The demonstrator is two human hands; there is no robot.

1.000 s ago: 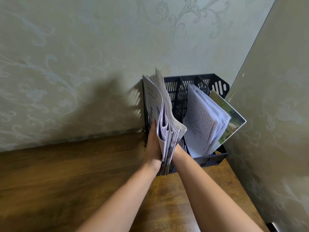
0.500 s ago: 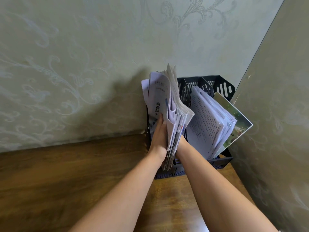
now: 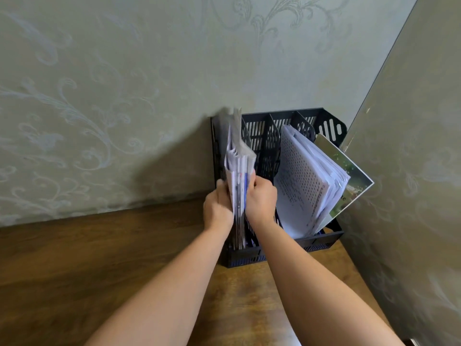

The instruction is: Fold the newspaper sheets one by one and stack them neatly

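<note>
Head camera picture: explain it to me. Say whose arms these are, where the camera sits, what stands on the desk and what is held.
No machine here: the two bare arms belong to a person wearing a camera on the head, so you look forward and down along them. On the wooden desk, in the corner of two walls, stands a black file rack with several slots. Its right slots hold printed papers and a glossy booklet. The left hand and right hand grip a bundle of newspapers from either side, upright at the rack's leftmost slot. Its top is blurred.
</note>
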